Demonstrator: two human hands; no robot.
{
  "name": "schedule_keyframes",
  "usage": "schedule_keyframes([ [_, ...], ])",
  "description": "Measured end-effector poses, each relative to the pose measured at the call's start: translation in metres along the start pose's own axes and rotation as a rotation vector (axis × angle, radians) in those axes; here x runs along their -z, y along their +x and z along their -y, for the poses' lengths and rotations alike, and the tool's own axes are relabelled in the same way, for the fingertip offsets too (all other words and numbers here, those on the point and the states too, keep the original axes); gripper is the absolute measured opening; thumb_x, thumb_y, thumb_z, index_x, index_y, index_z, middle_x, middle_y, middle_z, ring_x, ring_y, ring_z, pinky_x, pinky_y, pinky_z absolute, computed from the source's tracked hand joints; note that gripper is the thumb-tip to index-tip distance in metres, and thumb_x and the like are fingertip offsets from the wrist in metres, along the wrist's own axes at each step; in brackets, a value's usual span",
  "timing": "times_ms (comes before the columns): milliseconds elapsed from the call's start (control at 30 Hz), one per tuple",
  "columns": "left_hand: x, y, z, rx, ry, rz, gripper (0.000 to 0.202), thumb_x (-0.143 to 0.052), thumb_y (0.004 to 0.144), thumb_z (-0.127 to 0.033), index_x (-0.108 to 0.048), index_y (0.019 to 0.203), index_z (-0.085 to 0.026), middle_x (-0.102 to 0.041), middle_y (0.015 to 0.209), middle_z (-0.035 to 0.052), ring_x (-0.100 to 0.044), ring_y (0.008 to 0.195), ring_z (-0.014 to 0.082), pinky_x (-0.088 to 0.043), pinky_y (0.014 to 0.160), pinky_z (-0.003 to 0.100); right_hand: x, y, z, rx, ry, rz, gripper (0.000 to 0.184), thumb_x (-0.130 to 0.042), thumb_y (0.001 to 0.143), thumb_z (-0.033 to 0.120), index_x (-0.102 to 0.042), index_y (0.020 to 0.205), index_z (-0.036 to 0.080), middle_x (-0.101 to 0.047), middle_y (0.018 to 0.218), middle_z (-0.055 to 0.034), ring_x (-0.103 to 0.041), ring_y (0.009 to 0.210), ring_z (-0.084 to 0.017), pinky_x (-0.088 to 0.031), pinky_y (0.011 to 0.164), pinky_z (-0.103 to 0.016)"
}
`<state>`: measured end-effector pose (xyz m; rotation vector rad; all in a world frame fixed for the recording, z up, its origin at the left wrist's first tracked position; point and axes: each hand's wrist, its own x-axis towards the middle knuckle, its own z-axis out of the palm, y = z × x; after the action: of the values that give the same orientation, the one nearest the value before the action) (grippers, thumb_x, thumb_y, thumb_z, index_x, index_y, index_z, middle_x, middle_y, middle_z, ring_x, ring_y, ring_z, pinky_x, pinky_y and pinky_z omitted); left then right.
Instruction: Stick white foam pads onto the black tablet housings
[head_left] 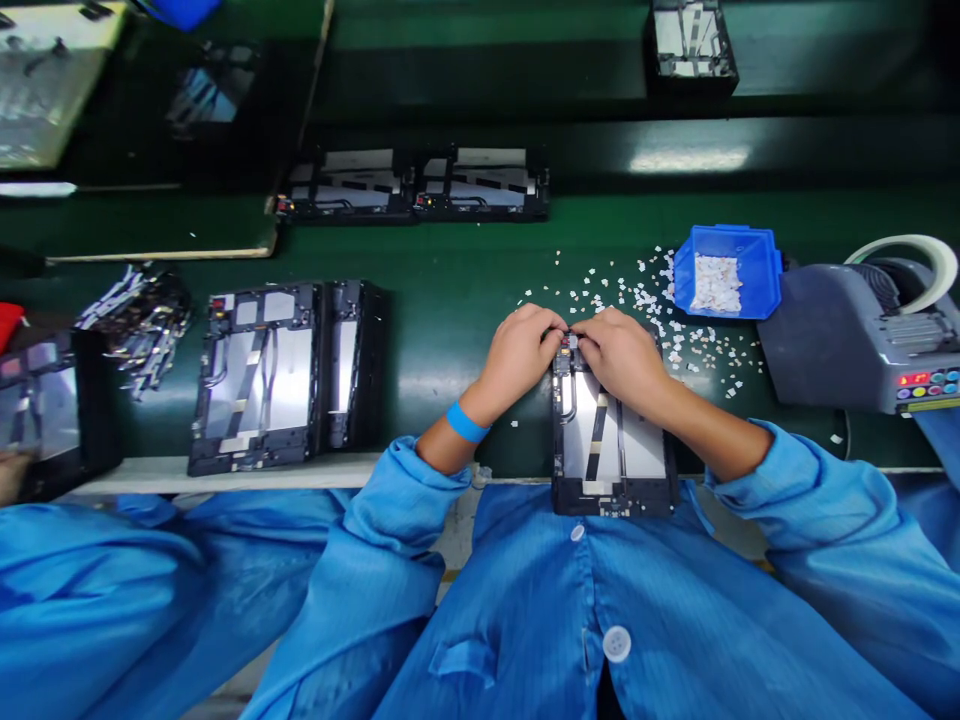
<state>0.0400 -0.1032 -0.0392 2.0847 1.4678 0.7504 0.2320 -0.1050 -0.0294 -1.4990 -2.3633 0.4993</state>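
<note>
Looks like an opened tablet-like device (609, 440), with a black frame (664, 495) and silver-grey plates (646, 450) inside. Extends lengthwise across the near edge of the surface (442, 400), with its nearer end reaching out past this edge. Shows a dark ribbon strip (597, 440) slanting over the plates, a thin cable (621, 450) just beside the strip, and small red and yellow parts (566, 345) near the far left corner. Cannot be seen at the far right corner, being covered there.
</note>
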Motion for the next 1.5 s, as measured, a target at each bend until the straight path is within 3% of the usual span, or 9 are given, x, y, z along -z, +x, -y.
schedule_keyframes([
  [267,-0.002,-0.002,0.001,0.013,-0.025,-0.015,0.015,-0.056,0.097,-0.014,-0.070,0.099,-0.018,-0.069,0.105,0.0073,-0.063,0.101,0.0222,-0.049,0.091,0.036,0.007,0.015,0.011,-0.079,-0.050,0.055,0.020,-0.054,0.100,0.022,-0.073,0.098,0.017,-0.069,0.099,-0.0108,-0.062,0.097,-0.026,-0.043,0.083,-0.034],
  [467,-0.005,-0.001,0.002,0.024,-0.013,-0.014,0.014,-0.057,0.097,-0.014,-0.071,0.099,-0.018,-0.070,0.106,0.0072,-0.063,0.102,0.0223,-0.049,0.093,0.037,0.006,0.021,0.015,-0.107,-0.178,0.108,0.027,-0.045,0.104,0.024,-0.070,0.102,0.013,-0.069,0.104,-0.0151,-0.062,0.097,-0.027,-0.042,0.083,-0.036],
  [700,-0.004,-0.015,-0.002,0.032,0.128,-0.046,0.017,-0.058,0.100,-0.018,-0.070,0.111,-0.018,-0.072,0.114,0.0072,-0.063,0.107,0.0251,-0.045,0.095,0.039,0.001,0.011,0.010,-0.079,-0.074,0.008,0.021,-0.049,0.103,0.024,-0.069,0.106,0.017,-0.065,0.104,-0.0125,-0.059,0.099,-0.028,-0.042,0.084,-0.036],
  [967,-0.005,-0.035,0.000,-0.111,0.346,-0.052,0.036,-0.046,0.108,-0.020,-0.070,0.135,-0.024,-0.072,0.128,0.0073,-0.060,0.108,0.0257,-0.040,0.088,0.041,-0.009,0.005,0.003,0.010,0.019,-0.081,0.022,-0.048,0.102,0.022,-0.069,0.100,0.017,-0.064,0.101,-0.0124,-0.057,0.098,-0.027,-0.043,0.090,-0.039],
  [1300,-0.002,-0.034,0.005,-0.223,0.560,-0.004,0.034,-0.048,0.109,-0.026,-0.068,0.136,-0.027,-0.070,0.125,0.0102,-0.057,0.102,0.0270,-0.037,0.079,0.041,-0.007,-0.009,-0.005,0.053,0.133,-0.147,0.019,-0.050,0.101,0.022,-0.068,0.095,0.018,-0.069,0.098,-0.0102,-0.062,0.098,-0.026,-0.049,0.091,-0.040],
  [1500,0.005,-0.031,0.009,-0.283,0.590,0.036,0.036,-0.045,0.109,-0.024,-0.066,0.138,-0.027,-0.071,0.120,0.0082,-0.056,0.098,0.0268,-0.037,0.077,0.042,-0.004,-0.015,-0.014,0.071,0.144,-0.198,0.022,-0.050,0.101,0.020,-0.071,0.103,0.018,-0.072,0.106,-0.0104,-0.065,0.103,-0.025,-0.051,0.094,-0.039],
])
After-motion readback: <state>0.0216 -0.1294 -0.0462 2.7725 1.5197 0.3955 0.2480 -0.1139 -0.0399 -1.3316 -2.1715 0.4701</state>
